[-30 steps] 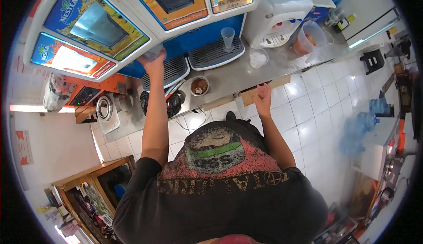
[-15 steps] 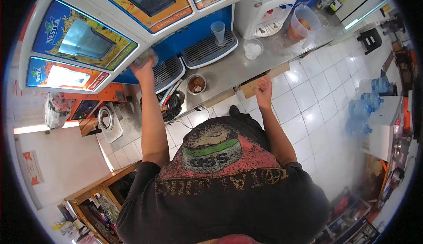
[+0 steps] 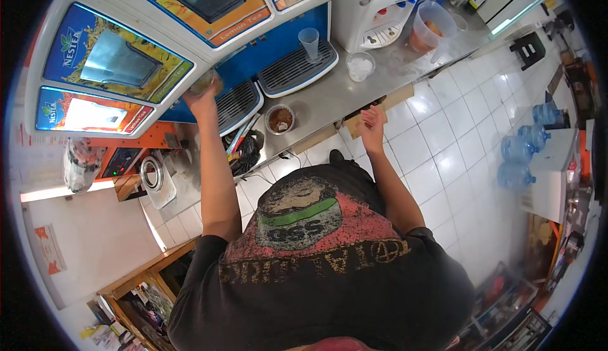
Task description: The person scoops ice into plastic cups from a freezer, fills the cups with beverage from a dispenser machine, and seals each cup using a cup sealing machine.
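Observation:
My left hand [image 3: 201,102] is wrapped around a clear plastic cup [image 3: 204,82] held under the white and blue drink dispenser [image 3: 218,50]; the machine's edge and my fingers partly hide the cup. My right hand [image 3: 372,123] hovers in front of the counter edge with loosely bent fingers, and nothing shows in it. On the steel counter [image 3: 310,109], a cup of brown drink with ice [image 3: 280,120] stands between my hands. Farther along, a clear container of ice [image 3: 360,66] sits nearest my right hand.
A clear empty cup [image 3: 309,45] rests on the dispenser's drip tray [image 3: 297,69]. Behind the ice stand a white water dispenser [image 3: 380,15] and a pitcher of orange-red contents [image 3: 430,26]. A black plastic bag [image 3: 247,151] hangs by the counter edge. Blue water bottles [image 3: 522,148] are at the right.
The view has shifted slightly. My right hand has moved a little to the left and lower, with its fingers more bent. My left hand keeps the cup under the dispenser.

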Demonstrator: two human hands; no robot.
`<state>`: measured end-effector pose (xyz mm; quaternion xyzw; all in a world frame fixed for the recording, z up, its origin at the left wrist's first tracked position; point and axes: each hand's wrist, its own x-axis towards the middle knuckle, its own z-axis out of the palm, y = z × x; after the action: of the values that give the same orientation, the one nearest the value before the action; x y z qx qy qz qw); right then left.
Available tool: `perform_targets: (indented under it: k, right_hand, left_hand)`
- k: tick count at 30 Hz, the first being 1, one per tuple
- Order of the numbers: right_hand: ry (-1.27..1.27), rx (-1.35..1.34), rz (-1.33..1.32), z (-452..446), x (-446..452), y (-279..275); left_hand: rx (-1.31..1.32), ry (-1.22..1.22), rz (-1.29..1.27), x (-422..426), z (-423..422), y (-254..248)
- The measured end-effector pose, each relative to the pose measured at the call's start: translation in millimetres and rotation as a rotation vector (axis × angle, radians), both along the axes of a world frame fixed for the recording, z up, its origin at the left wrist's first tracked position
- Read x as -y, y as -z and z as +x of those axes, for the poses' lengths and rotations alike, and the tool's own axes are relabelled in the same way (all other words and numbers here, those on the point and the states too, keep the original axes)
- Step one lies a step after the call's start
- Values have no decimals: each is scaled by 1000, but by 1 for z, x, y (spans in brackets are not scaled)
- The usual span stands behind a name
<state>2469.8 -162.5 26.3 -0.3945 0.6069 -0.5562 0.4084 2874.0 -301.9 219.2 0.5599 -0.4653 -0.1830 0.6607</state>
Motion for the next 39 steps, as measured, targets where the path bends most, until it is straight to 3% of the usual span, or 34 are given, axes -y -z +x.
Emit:
perform_targets:
  k: [25, 37, 39]
  right_hand:
    - [34, -5, 23, 3, 3, -3]
    - [235, -74, -197, -19, 76, -21]
    - [227, -266, -341, -22, 89, -22]
  left_hand:
    - [27, -43, 87, 5, 4, 4]
    - [7, -3, 134, 0, 9, -2]
    - [21, -24, 267, -6, 11, -11]
